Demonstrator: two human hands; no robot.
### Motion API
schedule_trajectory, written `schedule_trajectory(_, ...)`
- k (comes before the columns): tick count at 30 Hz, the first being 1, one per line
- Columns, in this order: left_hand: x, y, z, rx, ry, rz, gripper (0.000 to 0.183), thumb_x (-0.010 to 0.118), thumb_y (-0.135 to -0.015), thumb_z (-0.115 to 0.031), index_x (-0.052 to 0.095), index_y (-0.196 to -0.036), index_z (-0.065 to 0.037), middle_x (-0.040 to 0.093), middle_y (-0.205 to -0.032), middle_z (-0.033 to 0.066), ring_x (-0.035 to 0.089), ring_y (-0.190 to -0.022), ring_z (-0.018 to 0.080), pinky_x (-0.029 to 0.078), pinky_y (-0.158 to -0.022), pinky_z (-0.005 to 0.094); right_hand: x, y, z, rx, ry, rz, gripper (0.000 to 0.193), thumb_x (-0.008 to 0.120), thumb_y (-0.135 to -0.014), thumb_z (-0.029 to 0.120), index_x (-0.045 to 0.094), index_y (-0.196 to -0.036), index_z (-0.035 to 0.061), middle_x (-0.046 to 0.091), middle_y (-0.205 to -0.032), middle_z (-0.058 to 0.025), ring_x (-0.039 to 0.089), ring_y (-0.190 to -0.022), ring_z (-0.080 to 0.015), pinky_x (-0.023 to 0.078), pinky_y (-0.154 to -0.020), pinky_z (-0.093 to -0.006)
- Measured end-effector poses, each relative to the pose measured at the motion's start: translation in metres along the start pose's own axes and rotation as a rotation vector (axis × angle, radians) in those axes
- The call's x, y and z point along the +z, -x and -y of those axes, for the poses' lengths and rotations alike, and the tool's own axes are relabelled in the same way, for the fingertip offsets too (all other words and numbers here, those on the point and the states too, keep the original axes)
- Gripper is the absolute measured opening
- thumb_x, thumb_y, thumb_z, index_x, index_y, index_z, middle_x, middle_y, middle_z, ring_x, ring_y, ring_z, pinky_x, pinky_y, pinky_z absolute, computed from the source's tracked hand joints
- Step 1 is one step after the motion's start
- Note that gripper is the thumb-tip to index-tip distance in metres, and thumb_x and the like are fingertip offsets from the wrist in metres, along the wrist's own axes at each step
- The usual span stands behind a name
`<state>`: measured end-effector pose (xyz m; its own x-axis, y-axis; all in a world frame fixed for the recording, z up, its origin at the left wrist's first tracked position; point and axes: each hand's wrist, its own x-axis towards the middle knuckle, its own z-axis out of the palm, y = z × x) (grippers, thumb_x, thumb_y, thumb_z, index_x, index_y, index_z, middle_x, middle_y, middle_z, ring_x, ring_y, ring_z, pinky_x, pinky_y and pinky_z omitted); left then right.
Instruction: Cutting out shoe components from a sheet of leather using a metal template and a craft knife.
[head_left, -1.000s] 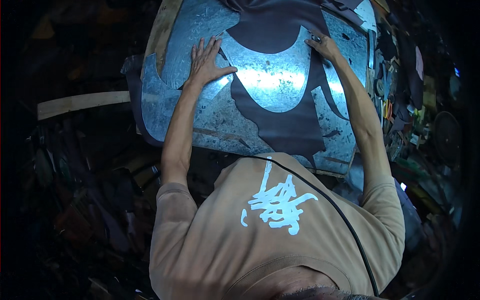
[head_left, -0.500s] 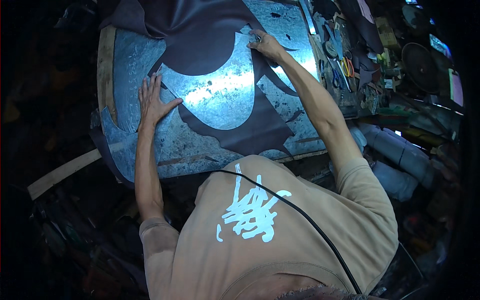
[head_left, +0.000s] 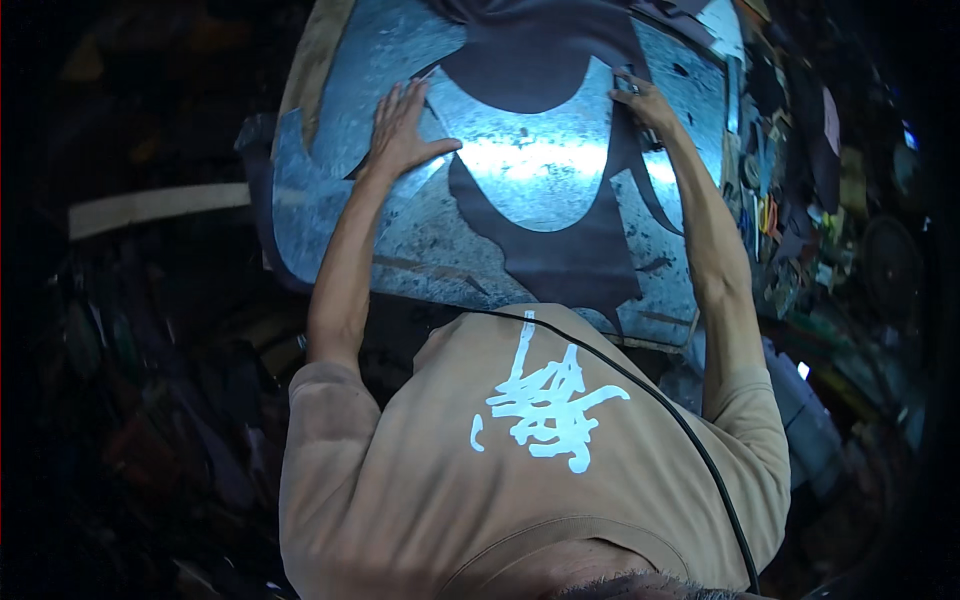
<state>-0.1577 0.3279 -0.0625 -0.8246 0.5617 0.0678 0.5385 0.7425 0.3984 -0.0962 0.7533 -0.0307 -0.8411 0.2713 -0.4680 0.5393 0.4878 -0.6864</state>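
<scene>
A broad, shiny metal-like curved piece (head_left: 535,175) with a rounded lower edge and pointed upper ends lies against dark brown leather (head_left: 575,265). My left hand (head_left: 400,135) rests spread at its upper left end, the thumb stretched inward along the edge. At the upper right end is my right hand (head_left: 648,105), its fingers bent close together over the leather. Something small and dark shows by those fingers, too dim to name. The larger leather sheet (head_left: 540,60) covers the far side and fills the hollow of the curved piece.
Under the leather is a scuffed metal-topped table (head_left: 430,225) with a wooden edge strip (head_left: 315,70) at left. A pale plank (head_left: 160,205) juts out left. Tools and scraps, among them orange-handled scissors (head_left: 769,215), crowd the right side. A black cable (head_left: 680,425) crosses my shirt.
The whole view has swung, so table, leather and hands sit farther right in the picture. Both hands stay at the same ends of the curved piece.
</scene>
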Motion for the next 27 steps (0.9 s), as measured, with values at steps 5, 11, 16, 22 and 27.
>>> schedule_trajectory(5, -0.001, 0.000, 0.000, -0.020, 0.002, 0.023, 0.120, 0.075, -0.060, -0.071, 0.029, -0.150, -0.006, 0.031, -0.154, 0.0181, 0.020, -0.145, 0.0374, 0.015, -0.118, 0.0495, 0.006, -0.011, -0.010, -0.079, -0.044, -0.010, 0.054, 0.072, -0.085, 0.032, 0.056, -0.135, 0.0193, 0.045, -0.060, 0.0056, 0.036, -0.048, -0.0063, 0.029, -0.045, -0.0246)
schedule_trajectory(11, -0.004, 0.007, 0.005, -0.015, -0.039, 0.030, 0.115, 0.077, -0.065, -0.063, 0.026, -0.151, -0.005, 0.030, -0.154, 0.0193, 0.019, -0.145, 0.0378, 0.014, -0.118, 0.0501, 0.020, 0.002, -0.002, -0.026, -0.030, -0.104, 0.053, 0.069, -0.085, 0.026, 0.055, -0.136, 0.0167, 0.061, -0.068, -0.0065, 0.055, -0.058, -0.0173, 0.045, -0.056, -0.0345)
schedule_trajectory(16, -0.004, 0.010, 0.005, -0.008, -0.028, 0.062, 0.114, 0.077, -0.065, -0.062, 0.027, -0.150, -0.005, 0.028, -0.155, 0.0187, 0.018, -0.146, 0.0374, 0.013, -0.119, 0.0508, 0.021, 0.014, 0.003, -0.047, 0.160, -0.110, 0.048, 0.066, -0.087, 0.030, 0.059, -0.131, 0.0127, 0.070, -0.099, -0.0220, 0.068, -0.086, -0.0340, 0.049, -0.085, -0.0392)
schedule_trajectory(22, 0.001, -0.006, -0.005, 0.000, -0.058, 0.034, 0.115, 0.077, -0.062, -0.068, 0.033, -0.148, -0.006, 0.031, -0.153, 0.0194, 0.021, -0.144, 0.0382, 0.015, -0.118, 0.0522, 0.015, -0.017, -0.028, -0.287, 0.120, -0.141, 0.049, 0.067, -0.088, 0.028, 0.057, -0.133, 0.0108, 0.065, -0.078, -0.0127, 0.063, -0.072, -0.0221, 0.050, -0.071, -0.0350)
schedule_trajectory(27, -0.003, -0.002, -0.004, -0.011, -0.102, 0.011, 0.114, 0.075, -0.060, -0.072, 0.037, -0.145, -0.006, 0.036, -0.149, 0.0215, 0.026, -0.142, 0.0401, 0.020, -0.115, 0.0553, 0.019, 0.011, -0.003, -0.133, 0.251, -0.119, 0.052, 0.067, -0.087, 0.030, 0.057, -0.133, 0.0101, 0.069, -0.090, -0.0214, 0.068, -0.089, -0.0327, 0.050, -0.083, -0.0397)
